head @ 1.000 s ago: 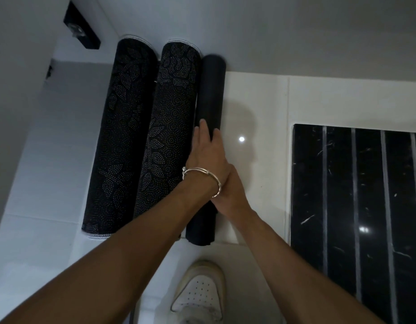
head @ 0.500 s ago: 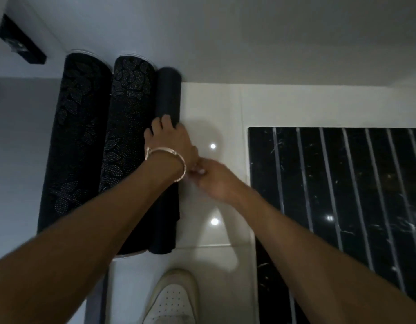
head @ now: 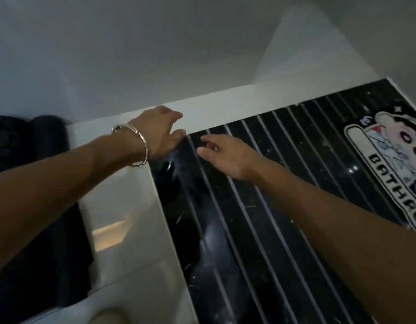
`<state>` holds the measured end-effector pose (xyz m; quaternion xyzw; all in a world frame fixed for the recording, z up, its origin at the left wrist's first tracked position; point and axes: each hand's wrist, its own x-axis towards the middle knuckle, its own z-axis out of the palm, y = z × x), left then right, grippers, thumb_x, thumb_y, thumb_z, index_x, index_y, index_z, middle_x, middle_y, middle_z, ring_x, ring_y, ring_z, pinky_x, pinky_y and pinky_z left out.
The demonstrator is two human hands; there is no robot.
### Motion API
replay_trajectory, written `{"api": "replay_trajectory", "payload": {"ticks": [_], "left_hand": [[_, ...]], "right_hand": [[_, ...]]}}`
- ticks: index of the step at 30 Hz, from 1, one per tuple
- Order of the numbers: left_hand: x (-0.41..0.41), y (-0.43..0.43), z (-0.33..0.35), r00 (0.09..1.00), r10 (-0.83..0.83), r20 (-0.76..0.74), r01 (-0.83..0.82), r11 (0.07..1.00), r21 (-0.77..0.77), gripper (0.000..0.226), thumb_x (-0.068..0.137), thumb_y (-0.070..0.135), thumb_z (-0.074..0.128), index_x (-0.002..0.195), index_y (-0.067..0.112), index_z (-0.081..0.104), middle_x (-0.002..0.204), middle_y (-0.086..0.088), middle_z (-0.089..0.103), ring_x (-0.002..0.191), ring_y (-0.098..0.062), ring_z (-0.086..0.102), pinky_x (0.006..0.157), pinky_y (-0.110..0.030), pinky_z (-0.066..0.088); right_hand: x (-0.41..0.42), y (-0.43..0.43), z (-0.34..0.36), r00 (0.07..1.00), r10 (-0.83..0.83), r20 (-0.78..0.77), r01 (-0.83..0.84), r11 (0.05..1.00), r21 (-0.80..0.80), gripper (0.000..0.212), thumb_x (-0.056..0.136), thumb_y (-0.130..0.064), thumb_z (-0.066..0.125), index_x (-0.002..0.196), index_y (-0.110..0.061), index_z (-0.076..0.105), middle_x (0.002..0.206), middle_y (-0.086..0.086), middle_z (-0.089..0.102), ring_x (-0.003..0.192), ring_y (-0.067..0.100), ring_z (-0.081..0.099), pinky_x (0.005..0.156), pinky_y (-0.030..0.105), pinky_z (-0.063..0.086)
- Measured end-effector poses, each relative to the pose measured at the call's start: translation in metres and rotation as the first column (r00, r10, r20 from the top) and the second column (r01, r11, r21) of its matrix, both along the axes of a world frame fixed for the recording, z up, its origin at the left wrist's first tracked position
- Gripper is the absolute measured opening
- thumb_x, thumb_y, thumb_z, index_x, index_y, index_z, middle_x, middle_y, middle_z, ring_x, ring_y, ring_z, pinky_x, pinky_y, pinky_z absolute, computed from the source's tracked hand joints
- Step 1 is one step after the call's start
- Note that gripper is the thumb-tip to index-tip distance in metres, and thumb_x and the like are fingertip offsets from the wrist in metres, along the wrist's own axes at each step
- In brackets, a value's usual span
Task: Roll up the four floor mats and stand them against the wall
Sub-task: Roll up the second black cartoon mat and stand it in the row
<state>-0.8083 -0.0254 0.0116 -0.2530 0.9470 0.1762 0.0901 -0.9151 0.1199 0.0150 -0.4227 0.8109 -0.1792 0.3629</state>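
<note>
Both hands have come off the rolled mats and swung over to the last one, the striped mat point(head: 260, 206) lying flat on the white tile floor point(head: 132, 230). A second ago the left hand was pressed against the slimmest roll by the wall and the right was tucked in beside it; now that plain roll point(head: 48, 134) sits at the far left edge of the view, well apart from either hand, with the other dark rolls only partly in frame next to it.

The left hand point(head: 162, 134) (the one with the silver bangle point(head: 137, 146)) is spread loose right at the mat's near corner, fingertips at the edge but not gripping anything as far as can be seen. The right hand point(head: 228, 155) is open too, palm down, resting on or just above the stripes near that same end.

So that reads as three mats done and parked at the wall point(head: 155, 54), and the fourth about to get started. The next bit looks like pinching up that short edge and curling it over toward the cartoon print point(head: 394, 141) at the far end. Nothing is lifted yet.
</note>
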Motion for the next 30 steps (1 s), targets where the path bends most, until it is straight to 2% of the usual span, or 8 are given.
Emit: {"api": "replay_trajectory", "payload": {"ticks": [6, 14, 18, 22, 25, 30], "left_hand": [[-0.084, 0.075, 0.045, 0.976, -0.218, -0.014, 0.215, 0.97, -0.114, 0.052, 0.097, 0.042, 0.038, 0.144, 0.019, 0.035, 0.149, -0.008, 0.033, 0.134, -0.03, 0.036, 0.108, -0.044, 0.034], [-0.161, 0.189, 0.084, 0.909, -0.417, -0.016, 0.405, 0.89, -0.21, 0.048, 0.097, 0.042, 0.039, 0.138, 0.017, 0.043, 0.142, -0.01, 0.041, 0.126, -0.032, 0.044, 0.102, -0.044, 0.041], [-0.187, 0.243, 0.087, 0.879, -0.477, -0.024, 0.461, 0.861, -0.216, 0.052, 0.097, 0.043, 0.039, 0.143, 0.019, 0.036, 0.145, -0.01, 0.038, 0.127, -0.031, 0.043, 0.102, -0.042, 0.04], [-0.199, 0.292, 0.08, 0.844, -0.537, -0.002, 0.524, 0.825, -0.212, 0.053, 0.097, 0.042, 0.038, 0.144, 0.017, 0.035, 0.146, -0.011, 0.037, 0.13, -0.03, 0.04, 0.105, -0.04, 0.036], [-0.201, 0.322, 0.07, 0.822, -0.568, 0.042, 0.565, 0.802, -0.196, 0.054, 0.097, 0.043, 0.038, 0.144, 0.019, 0.033, 0.146, -0.009, 0.036, 0.131, -0.028, 0.04, 0.104, -0.042, 0.039], [-0.204, 0.359, 0.056, 0.787, -0.609, 0.099, 0.616, 0.763, -0.196, 0.054, 0.097, 0.043, 0.038, 0.145, 0.018, 0.031, 0.147, -0.009, 0.034, 0.133, -0.028, 0.038, 0.106, -0.043, 0.038]], "right_hand": [[-0.061, 0.102, 0.033, 0.98, -0.163, -0.112, 0.167, 0.985, 0.033, 0.053, 0.097, -0.041, 0.045, 0.144, -0.019, 0.037, 0.144, 0.004, 0.046, 0.13, 0.019, 0.044, 0.104, 0.029, 0.033], [-0.1, 0.22, 0.063, 0.931, -0.333, -0.153, 0.336, 0.942, -0.009, 0.051, 0.097, -0.039, 0.047, 0.142, -0.016, 0.041, 0.141, 0.006, 0.049, 0.128, 0.018, 0.046, 0.102, 0.024, 0.032], [-0.109, 0.27, 0.067, 0.892, -0.43, -0.135, 0.428, 0.902, -0.047, 0.046, 0.096, -0.037, 0.048, 0.137, -0.016, 0.048, 0.132, 0.005, 0.056, 0.12, 0.019, 0.052, 0.098, 0.026, 0.036], [-0.112, 0.313, 0.063, 0.863, -0.492, -0.117, 0.49, 0.87, -0.045, 0.051, 0.097, -0.038, 0.047, 0.143, -0.016, 0.04, 0.14, 0.006, 0.05, 0.128, 0.019, 0.046, 0.102, 0.026, 0.033], [-0.109, 0.343, 0.055, 0.844, -0.528, -0.091, 0.526, 0.849, -0.045, 0.051, 0.097, -0.039, 0.046, 0.143, -0.018, 0.039, 0.139, 0.005, 0.05, 0.126, 0.018, 0.047, 0.097, 0.025, 0.034], [-0.104, 0.385, 0.041, 0.816, -0.572, -0.078, 0.572, 0.82, -0.03, 0.051, 0.098, -0.04, 0.044, 0.143, -0.02, 0.039, 0.14, 0.004, 0.049, 0.125, 0.019, 0.048, 0.1, 0.029, 0.035]]}}
